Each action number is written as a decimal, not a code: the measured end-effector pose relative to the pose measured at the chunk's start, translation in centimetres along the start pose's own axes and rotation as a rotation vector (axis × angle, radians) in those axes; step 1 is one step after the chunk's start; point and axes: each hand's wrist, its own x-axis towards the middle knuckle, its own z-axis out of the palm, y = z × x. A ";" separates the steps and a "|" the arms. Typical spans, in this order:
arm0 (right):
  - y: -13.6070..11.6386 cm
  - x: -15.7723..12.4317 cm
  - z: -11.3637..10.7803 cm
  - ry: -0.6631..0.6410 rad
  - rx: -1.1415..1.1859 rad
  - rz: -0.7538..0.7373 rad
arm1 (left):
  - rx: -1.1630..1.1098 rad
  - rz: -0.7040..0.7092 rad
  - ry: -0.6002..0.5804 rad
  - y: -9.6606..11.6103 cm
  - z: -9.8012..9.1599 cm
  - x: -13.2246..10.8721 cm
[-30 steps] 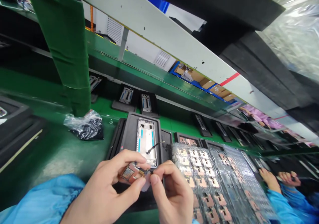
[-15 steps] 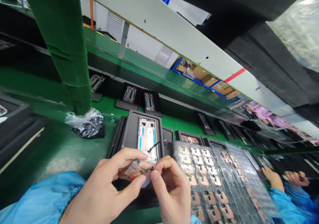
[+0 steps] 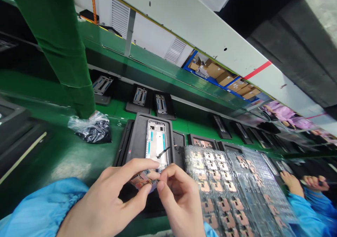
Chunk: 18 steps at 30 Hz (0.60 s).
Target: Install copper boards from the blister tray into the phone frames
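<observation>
My left hand (image 3: pixel 113 195) holds a small phone circuit board (image 3: pixel 141 179) between thumb and fingers, tilted up off the bench. My right hand (image 3: pixel 179 198) pinches at the board's right end with thumb and forefinger; whatever lies in that pinch is hidden by the fingertips. Just beyond both hands, a silver phone frame (image 3: pixel 158 140) with blue strips lies in a dark foam tray (image 3: pixel 137 135). A thin black flex cable (image 3: pixel 164 151) sticks up across the frame. To the right of my right hand are stacked clear plastic trays (image 3: pixel 210 191) with copper-coloured boards in their pockets.
A bag of black parts (image 3: pixel 92 127) lies left on the green bench (image 3: pixel 68 163). More phone frames in foam trays (image 3: pixel 161 104) line the conveyor behind. A green-wrapped post (image 3: pixel 63 61) rises at left. A co-worker's hands (image 3: pixel 292 183) are at far right.
The board has tilted slightly in my left hand, and my right fingertips have closed further over its end. The whole view has shifted a little.
</observation>
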 end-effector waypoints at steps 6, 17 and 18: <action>0.1 0.4 -0.4 -0.052 -0.040 0.041 | -0.133 -0.100 -0.134 1.2 -1.0 0.9; 0.0 0.6 -0.8 -0.163 0.075 0.138 | -0.412 -0.208 -0.236 3.4 -2.2 2.1; -0.1 0.7 -0.6 -0.154 0.071 0.120 | -0.338 -0.201 -0.259 3.2 -2.4 2.1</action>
